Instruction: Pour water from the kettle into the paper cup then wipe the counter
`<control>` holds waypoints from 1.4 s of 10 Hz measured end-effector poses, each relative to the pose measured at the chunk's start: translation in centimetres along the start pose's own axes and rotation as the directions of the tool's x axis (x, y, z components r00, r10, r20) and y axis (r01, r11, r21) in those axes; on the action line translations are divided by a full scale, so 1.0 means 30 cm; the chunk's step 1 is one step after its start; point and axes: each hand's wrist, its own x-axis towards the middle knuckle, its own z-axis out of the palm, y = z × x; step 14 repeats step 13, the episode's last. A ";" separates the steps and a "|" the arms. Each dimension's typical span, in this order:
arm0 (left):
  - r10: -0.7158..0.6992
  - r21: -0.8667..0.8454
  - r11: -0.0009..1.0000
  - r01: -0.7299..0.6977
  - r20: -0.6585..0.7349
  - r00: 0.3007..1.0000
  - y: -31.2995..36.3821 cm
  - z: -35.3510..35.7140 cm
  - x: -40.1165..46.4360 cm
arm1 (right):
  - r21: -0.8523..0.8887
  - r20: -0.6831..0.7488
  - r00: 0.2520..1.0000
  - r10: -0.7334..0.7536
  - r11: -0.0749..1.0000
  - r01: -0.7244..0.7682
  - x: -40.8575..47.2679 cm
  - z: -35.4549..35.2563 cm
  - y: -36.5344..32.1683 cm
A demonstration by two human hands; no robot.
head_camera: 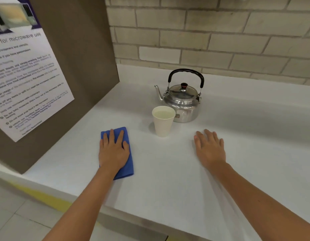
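Note:
A shiny metal kettle (183, 101) with a black handle stands upright on the white counter (237, 136), spout pointing left. Just in front of it stands a white paper cup (163, 121) with water in it. A folded blue cloth (128, 164) lies flat on the counter to the left of the cup. My left hand (114, 150) rests palm down on the cloth, fingers spread. My right hand (209, 146) lies flat on the bare counter to the right of the cup, holding nothing.
A brown side panel (81, 58) with a printed microwave notice (24, 79) stands at the left. A pale brick wall (211, 35) runs behind the counter. The counter's front edge (116, 211) is near me, with tiled floor below.

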 end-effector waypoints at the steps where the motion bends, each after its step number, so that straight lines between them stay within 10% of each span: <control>1: -0.025 0.015 1.000 0.025 0.005 1.000 -0.061 -0.022 0.123 | -0.009 0.009 1.000 0.012 1.000 -0.012 0.029 -0.001 -0.010; 7: 0.482 0.056 0.872 -0.487 0.084 0.872 0.177 0.083 0.451 | -0.081 -0.128 0.979 0.158 0.982 -0.169 0.159 0.038 -0.078; 11: 0.428 0.045 0.898 -0.437 0.131 0.894 0.221 0.084 0.542 | -0.039 -0.037 0.985 0.168 0.985 -0.170 0.153 -0.014 -0.099; 14: 0.322 -0.334 0.866 -0.372 -0.196 0.926 0.270 -0.041 0.506 | -0.058 -0.174 0.971 0.165 0.982 -0.177 0.182 -0.124 -0.096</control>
